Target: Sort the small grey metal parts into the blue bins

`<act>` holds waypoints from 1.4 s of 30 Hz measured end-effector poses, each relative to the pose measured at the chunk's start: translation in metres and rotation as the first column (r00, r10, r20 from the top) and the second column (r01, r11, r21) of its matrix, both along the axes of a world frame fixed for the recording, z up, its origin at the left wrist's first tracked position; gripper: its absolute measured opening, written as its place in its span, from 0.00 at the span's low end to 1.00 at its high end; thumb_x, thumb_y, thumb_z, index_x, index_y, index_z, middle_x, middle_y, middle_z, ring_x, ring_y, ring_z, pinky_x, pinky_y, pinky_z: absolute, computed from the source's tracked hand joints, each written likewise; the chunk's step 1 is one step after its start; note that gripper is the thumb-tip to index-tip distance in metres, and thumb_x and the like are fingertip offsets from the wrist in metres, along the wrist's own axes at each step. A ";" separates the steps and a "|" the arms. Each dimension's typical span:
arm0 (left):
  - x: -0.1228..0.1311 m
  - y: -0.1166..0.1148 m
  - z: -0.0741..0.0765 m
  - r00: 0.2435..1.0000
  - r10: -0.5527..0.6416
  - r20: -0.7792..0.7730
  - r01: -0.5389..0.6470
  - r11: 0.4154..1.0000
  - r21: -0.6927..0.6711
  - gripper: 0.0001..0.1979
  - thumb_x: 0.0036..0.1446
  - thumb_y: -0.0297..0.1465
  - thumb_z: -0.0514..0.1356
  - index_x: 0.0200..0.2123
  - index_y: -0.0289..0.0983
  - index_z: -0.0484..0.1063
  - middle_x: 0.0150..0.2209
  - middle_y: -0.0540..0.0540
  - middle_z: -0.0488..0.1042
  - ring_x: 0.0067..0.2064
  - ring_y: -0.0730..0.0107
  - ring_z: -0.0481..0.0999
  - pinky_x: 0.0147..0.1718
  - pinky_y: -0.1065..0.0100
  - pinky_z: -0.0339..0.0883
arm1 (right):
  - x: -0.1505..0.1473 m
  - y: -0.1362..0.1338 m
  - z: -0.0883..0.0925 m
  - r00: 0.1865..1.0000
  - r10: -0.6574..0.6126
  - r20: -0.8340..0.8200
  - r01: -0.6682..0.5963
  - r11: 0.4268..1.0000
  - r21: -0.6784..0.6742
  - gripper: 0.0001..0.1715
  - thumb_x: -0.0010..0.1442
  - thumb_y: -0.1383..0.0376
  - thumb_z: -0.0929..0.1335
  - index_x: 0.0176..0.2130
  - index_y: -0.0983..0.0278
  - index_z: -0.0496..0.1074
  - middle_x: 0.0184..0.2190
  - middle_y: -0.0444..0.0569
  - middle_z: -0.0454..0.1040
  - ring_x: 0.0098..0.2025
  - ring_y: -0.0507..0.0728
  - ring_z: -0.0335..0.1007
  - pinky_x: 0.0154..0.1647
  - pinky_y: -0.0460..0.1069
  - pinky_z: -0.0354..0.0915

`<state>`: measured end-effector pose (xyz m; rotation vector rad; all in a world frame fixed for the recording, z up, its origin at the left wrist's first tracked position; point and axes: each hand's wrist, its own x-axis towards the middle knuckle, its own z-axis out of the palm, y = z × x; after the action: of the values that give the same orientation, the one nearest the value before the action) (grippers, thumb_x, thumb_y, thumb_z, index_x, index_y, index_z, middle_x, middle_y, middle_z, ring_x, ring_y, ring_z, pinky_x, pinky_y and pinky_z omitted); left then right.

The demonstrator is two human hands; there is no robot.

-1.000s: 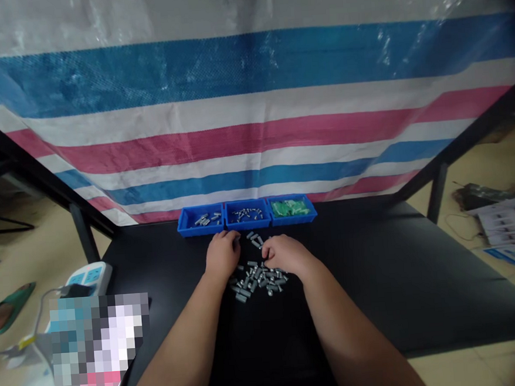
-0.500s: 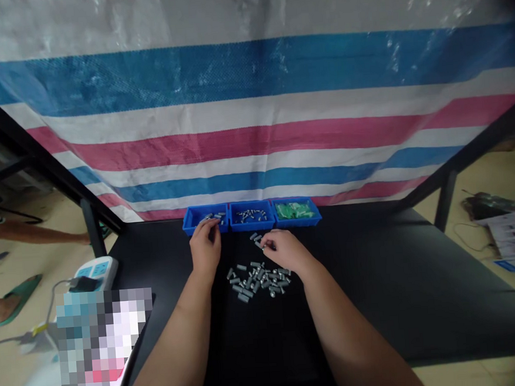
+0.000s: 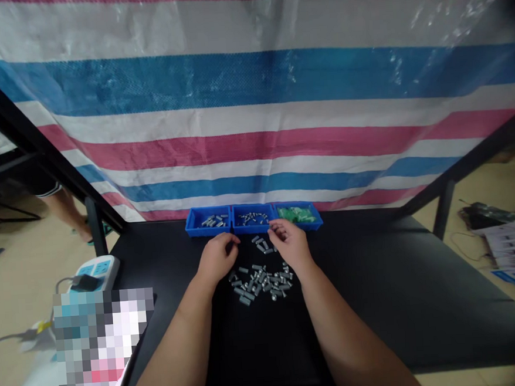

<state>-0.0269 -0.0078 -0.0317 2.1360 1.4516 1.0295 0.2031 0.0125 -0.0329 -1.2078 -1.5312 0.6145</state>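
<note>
My left hand (image 3: 218,257) is over the black table just in front of the left blue bin, its thumb and fingers closed together; whatever they may pinch is hidden. My right hand (image 3: 291,242) reaches to the front right corner of the middle blue bin (image 3: 253,230), thumb and fingers curled but apart, with nothing visible between them. That bin holds small silver screws (image 3: 251,218). The left blue bin (image 3: 190,224) contains short grey metal cylinders (image 3: 214,221). Between my hands lie several grey cylinders (image 3: 261,245). Nearer me is a larger heap of cylinders and screws (image 3: 264,283).
The right blue bin (image 3: 318,224) holds green-and-clear plastic packets (image 3: 296,215). A striped tarp (image 3: 252,117) hangs behind the bins. At the left edge are a white power strip (image 3: 108,271) with a black plug and a blurred-out patch. Another person's leg shows beyond.
My left hand has come out of the left bin, back toward me and to the right. My right hand has moved from the small cylinder group forward to the middle bin.
</note>
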 end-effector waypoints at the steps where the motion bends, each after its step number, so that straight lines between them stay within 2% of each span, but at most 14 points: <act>1: 0.000 0.000 0.000 0.999 -0.044 -0.003 0.044 0.999 -0.012 0.10 0.56 0.23 0.58 0.38 0.40 0.77 0.37 0.47 0.78 0.39 0.65 0.76 0.38 0.67 0.66 | -0.001 0.001 -0.001 1.000 -0.010 -0.011 0.011 1.000 0.026 0.16 0.59 0.61 0.69 0.46 0.64 0.75 0.36 0.50 0.77 0.31 0.53 0.72 0.33 0.47 0.70; 4: 0.001 -0.001 0.003 0.988 -0.155 0.024 0.156 0.987 -0.034 0.11 0.55 0.21 0.57 0.38 0.39 0.76 0.38 0.47 0.78 0.41 0.64 0.77 0.42 0.66 0.67 | -0.003 0.004 -0.006 0.999 0.011 0.032 -0.012 0.999 0.035 0.23 0.60 0.62 0.68 0.55 0.63 0.73 0.46 0.54 0.78 0.35 0.55 0.73 0.32 0.48 0.70; 8: 0.001 -0.005 0.008 0.968 -0.249 0.036 0.251 0.965 -0.073 0.12 0.52 0.20 0.57 0.36 0.38 0.76 0.36 0.46 0.77 0.38 0.66 0.76 0.40 0.67 0.68 | -0.005 0.001 -0.005 0.977 0.073 0.202 -0.079 0.997 0.024 0.47 0.57 0.64 0.70 0.70 0.57 0.53 0.60 0.56 0.71 0.45 0.60 0.72 0.33 0.50 0.70; 10: -0.001 -0.006 0.009 0.959 -0.281 0.020 0.282 0.954 -0.102 0.12 0.51 0.20 0.58 0.37 0.38 0.77 0.36 0.46 0.77 0.37 0.67 0.76 0.39 0.67 0.68 | -0.005 -0.002 -0.001 0.966 0.054 0.254 -0.074 0.995 0.072 0.49 0.57 0.65 0.70 0.72 0.56 0.49 0.61 0.55 0.70 0.48 0.61 0.70 0.38 0.53 0.71; 12: -0.002 -0.007 0.008 0.948 -0.318 0.002 0.316 0.941 -0.118 0.13 0.50 0.20 0.59 0.37 0.38 0.78 0.37 0.46 0.78 0.39 0.66 0.76 0.41 0.66 0.68 | -0.004 -0.005 0.004 0.965 0.008 0.262 -0.043 0.991 0.128 0.44 0.59 0.65 0.69 0.70 0.57 0.54 0.57 0.55 0.73 0.45 0.60 0.70 0.42 0.54 0.71; 15: -0.003 -0.007 0.004 0.930 -0.364 -0.047 0.354 0.923 -0.151 0.13 0.50 0.23 0.62 0.39 0.39 0.80 0.39 0.46 0.78 0.43 0.63 0.76 0.47 0.64 0.67 | 0.001 -0.006 0.010 0.971 -0.048 0.235 0.012 0.989 0.150 0.31 0.60 0.64 0.68 0.61 0.60 0.65 0.44 0.52 0.77 0.36 0.56 0.69 0.38 0.51 0.69; 20: -0.003 -0.009 0.004 0.922 -0.368 -0.123 0.335 0.915 -0.223 0.13 0.49 0.29 0.67 0.40 0.42 0.82 0.41 0.45 0.76 0.46 0.59 0.74 0.50 0.61 0.66 | 0.020 -0.008 0.020 0.945 0.105 0.309 -0.073 0.991 -0.112 0.08 0.61 0.63 0.66 0.40 0.62 0.74 0.23 0.41 0.71 0.22 0.51 0.63 0.27 0.46 0.60; 25: -0.001 -0.011 0.005 0.908 -0.387 -0.161 0.347 0.909 -0.232 0.06 0.54 0.30 0.65 0.36 0.41 0.81 0.40 0.44 0.76 0.44 0.60 0.75 0.49 0.61 0.65 | 0.032 -0.019 0.029 0.795 0.454 0.402 -0.214 0.831 -0.514 0.02 0.52 0.64 0.72 0.30 0.61 0.77 0.21 0.41 0.75 0.22 0.51 0.68 0.24 0.45 0.55; 28: 0.000 -0.007 0.001 0.937 -0.329 -0.115 0.298 0.927 -0.228 0.06 0.59 0.31 0.61 0.38 0.40 0.79 0.38 0.44 0.77 0.42 0.62 0.76 0.44 0.63 0.66 | 0.030 -0.022 0.028 0.761 0.507 0.404 -0.219 0.787 -0.577 0.06 0.46 0.68 0.74 0.30 0.59 0.79 0.24 0.41 0.77 0.24 0.52 0.70 0.25 0.45 0.56; 32: 0.001 0.003 -0.009 0.989 -0.064 0.133 0.095 0.966 -0.239 0.10 0.63 0.37 0.59 0.43 0.40 0.75 0.35 0.47 0.78 0.33 0.67 0.75 0.35 0.67 0.65 | 0.026 -0.022 0.025 0.743 0.504 0.440 -0.201 0.796 -0.571 0.07 0.44 0.69 0.74 0.27 0.58 0.79 0.24 0.42 0.78 0.25 0.52 0.71 0.25 0.45 0.56; 34: 0.001 0.010 -0.014 0.922 0.093 0.376 -0.001 0.971 -0.238 0.13 0.62 0.40 0.61 0.44 0.39 0.72 0.34 0.48 0.78 0.32 0.70 0.74 0.32 0.69 0.65 | 0.024 -0.023 0.026 0.737 0.502 0.453 -0.197 0.800 -0.566 0.06 0.45 0.70 0.73 0.26 0.58 0.79 0.24 0.42 0.78 0.25 0.52 0.71 0.25 0.45 0.56; 37: 0.000 0.020 -0.015 0.614 0.291 0.734 -0.077 0.947 -0.311 0.18 0.56 0.44 0.65 0.40 0.38 0.69 0.32 0.49 0.76 0.27 0.75 0.71 0.25 0.74 0.61 | 0.023 -0.025 0.029 0.731 0.516 0.447 -0.199 0.787 -0.583 0.09 0.49 0.72 0.70 0.24 0.59 0.78 0.20 0.42 0.77 0.24 0.52 0.70 0.25 0.45 0.56; 40: -0.003 0.024 -0.009 0.336 0.391 0.856 -0.028 0.913 -0.406 0.22 0.51 0.45 0.69 0.42 0.38 0.70 0.38 0.46 0.78 0.26 0.79 0.71 0.22 0.77 0.57 | 0.022 -0.028 0.031 0.735 0.531 0.421 -0.213 0.770 -0.601 0.09 0.51 0.70 0.69 0.25 0.58 0.78 0.19 0.42 0.76 0.23 0.52 0.69 0.25 0.45 0.57; 42: -0.004 0.023 -0.003 0.285 0.411 0.866 0.024 0.900 -0.435 0.24 0.49 0.44 0.70 0.47 0.39 0.72 0.45 0.43 0.79 0.28 0.79 0.73 0.22 0.77 0.57 | 0.021 -0.028 0.031 0.747 0.519 0.417 -0.209 0.777 -0.593 0.05 0.48 0.69 0.72 0.26 0.58 0.79 0.21 0.43 0.77 0.23 0.52 0.70 0.24 0.45 0.57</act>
<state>-0.0313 0.0155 -0.0351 0.6651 1.0882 1.5549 0.2237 -0.0157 -0.0019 -1.5859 -2.2522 1.0598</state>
